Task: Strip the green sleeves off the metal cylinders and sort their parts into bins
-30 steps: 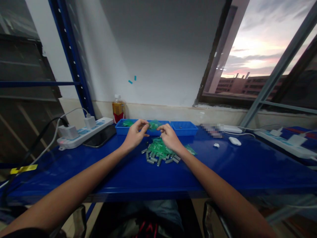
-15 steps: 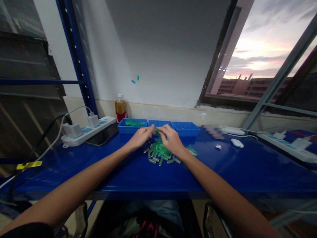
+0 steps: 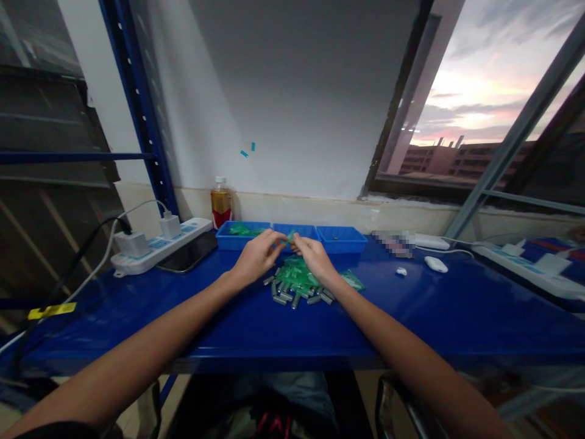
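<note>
Above the pile, my left hand [image 3: 257,255] and my right hand [image 3: 313,256] pinch a small green plastic piece [image 3: 289,236] between them, possibly a little bag; its exact kind is too small to make out. Just below lies a heap of crumpled green translucent plastic pieces [image 3: 296,273]. Several short silver metal cylinders [image 3: 295,301] are scattered along the heap's near edge. Behind my hands stand three blue trays in a row: the left tray [image 3: 237,244] holds green plastic pieces, the middle tray [image 3: 305,230] is partly hidden by my fingers, and the right tray [image 3: 342,245] has something small inside.
On the blue table [image 3: 237,329], a phone [image 3: 188,255] and a power strip [image 3: 150,259] lie left, near a drink bottle [image 3: 222,204]. Rightward are a white earbud case [image 3: 436,264], an earbud [image 3: 401,272] and another power strip [image 3: 525,268]. The wall rises behind the trays.
My left hand has turned so its back faces up more, and my right hand's fingers have shifted on the green piece. The view has moved slightly. The heap looks the same.
</note>
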`<state>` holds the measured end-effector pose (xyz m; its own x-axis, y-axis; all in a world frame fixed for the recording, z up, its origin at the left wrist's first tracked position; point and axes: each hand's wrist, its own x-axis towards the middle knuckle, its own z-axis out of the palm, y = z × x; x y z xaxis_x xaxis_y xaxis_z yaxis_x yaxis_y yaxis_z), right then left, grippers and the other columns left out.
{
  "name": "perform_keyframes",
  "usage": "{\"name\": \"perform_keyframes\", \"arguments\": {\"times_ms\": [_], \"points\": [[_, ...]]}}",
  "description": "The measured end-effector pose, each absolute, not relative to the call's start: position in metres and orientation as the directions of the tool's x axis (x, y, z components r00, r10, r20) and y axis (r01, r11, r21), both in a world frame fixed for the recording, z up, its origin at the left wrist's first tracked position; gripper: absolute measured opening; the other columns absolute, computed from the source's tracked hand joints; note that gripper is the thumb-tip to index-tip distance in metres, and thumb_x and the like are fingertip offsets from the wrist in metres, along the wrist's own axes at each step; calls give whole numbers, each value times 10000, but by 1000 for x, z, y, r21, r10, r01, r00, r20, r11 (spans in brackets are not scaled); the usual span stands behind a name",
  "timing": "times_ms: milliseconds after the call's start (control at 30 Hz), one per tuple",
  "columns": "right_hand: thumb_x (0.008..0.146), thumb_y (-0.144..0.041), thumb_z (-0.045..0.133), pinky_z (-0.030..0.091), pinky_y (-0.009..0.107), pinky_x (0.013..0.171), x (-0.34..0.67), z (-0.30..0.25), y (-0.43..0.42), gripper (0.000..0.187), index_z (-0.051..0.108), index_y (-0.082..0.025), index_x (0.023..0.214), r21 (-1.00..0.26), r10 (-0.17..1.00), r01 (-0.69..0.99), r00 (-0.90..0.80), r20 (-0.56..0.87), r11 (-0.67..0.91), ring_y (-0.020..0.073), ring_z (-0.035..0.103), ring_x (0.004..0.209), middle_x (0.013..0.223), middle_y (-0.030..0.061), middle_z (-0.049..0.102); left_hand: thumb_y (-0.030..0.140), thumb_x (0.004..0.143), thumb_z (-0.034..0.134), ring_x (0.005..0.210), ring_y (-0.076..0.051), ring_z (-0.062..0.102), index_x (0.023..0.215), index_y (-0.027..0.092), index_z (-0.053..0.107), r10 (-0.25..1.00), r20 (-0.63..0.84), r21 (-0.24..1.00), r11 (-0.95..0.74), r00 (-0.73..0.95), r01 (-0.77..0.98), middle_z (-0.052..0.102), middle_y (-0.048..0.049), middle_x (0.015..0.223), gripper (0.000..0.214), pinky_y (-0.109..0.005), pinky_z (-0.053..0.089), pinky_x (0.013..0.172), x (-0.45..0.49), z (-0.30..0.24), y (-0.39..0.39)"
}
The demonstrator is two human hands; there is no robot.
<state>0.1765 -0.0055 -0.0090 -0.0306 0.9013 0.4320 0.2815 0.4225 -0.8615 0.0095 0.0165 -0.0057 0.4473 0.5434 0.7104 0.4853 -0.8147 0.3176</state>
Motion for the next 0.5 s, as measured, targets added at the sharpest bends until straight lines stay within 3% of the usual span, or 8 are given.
{"name": "perform_keyframes", "arguments": {"times_ms": [100, 167, 233, 300, 367, 433, 500], "points": [[761, -641, 475, 435, 277, 637, 176, -10, -1, 539, 640, -130, 717, -967, 969, 63, -20, 245, 246, 156, 573, 652, 636, 43, 609, 254, 923, 379, 813, -156, 547, 999, 202, 596, 442, 705, 162, -862, 555, 481, 569, -58, 919, 236, -267, 424, 738, 9, -8, 13], [722, -594, 556, 417, 259, 589, 175, -10, -1, 460, 613, -139, 681, -974, 974, 8, 2, 228, 228, 138, 544, 592, 597, 15, 584, 259, 927, 373, 850, -160, 552, 996, 208, 608, 420, 686, 132, -875, 595, 466, 572, -64, 944, 249, -268, 429, 760, 10, -9, 11], [731, -508, 581, 397, 247, 562, 176, -10, -3, 363, 596, -151, 673, -957, 957, 57, 39, 288, 285, 124, 507, 564, 587, -8, 566, 277, 916, 400, 872, -167, 552, 971, 208, 620, 425, 674, 156, -881, 604, 446, 575, -65, 949, 237, -280, 432, 784, 12, -8, 9], [775, -431, 548, 389, 246, 564, 178, -9, -5, 290, 598, -160, 683, -898, 912, 215, 62, 405, 384, 124, 482, 570, 596, -14, 555, 335, 894, 442, 856, -177, 554, 922, 199, 629, 487, 666, 259, -861, 565, 437, 586, -62, 920, 232, -299, 438, 783, 15, -7, 10], [820, -359, 504, 400, 255, 611, 181, -8, -8, 248, 627, -169, 719, -757, 834, 429, 15, 551, 492, 138, 489, 619, 639, 2, 562, 432, 876, 447, 796, -181, 563, 870, 180, 632, 619, 623, 467, -784, 478, 408, 605, -57, 852, 312, -307, 449, 744, 18, -6, 12], [848, -289, 475, 413, 267, 685, 183, -8, -11, 221, 669, -184, 827, -565, 746, 590, -96, 659, 576, 153, 513, 700, 723, 26, 577, 541, 874, 366, 693, -174, 569, 811, 155, 633, 778, 495, 724, -616, 387, 312, 616, -60, 757, 473, -298, 451, 660, 19, -6, 17], [857, -230, 460, 420, 279, 742, 185, -9, -13, 250, 677, -201, 976, -407, 678, 660, -213, 704, 631, 165, 527, 776, 805, 47, 575, 617, 862, 281, 592, -156, 559, 755, 133, 633, 884, 310, 905, -387, 349, 178, 618, -72, 693, 608, -282, 434, 577, 18, -6, 21]]}}
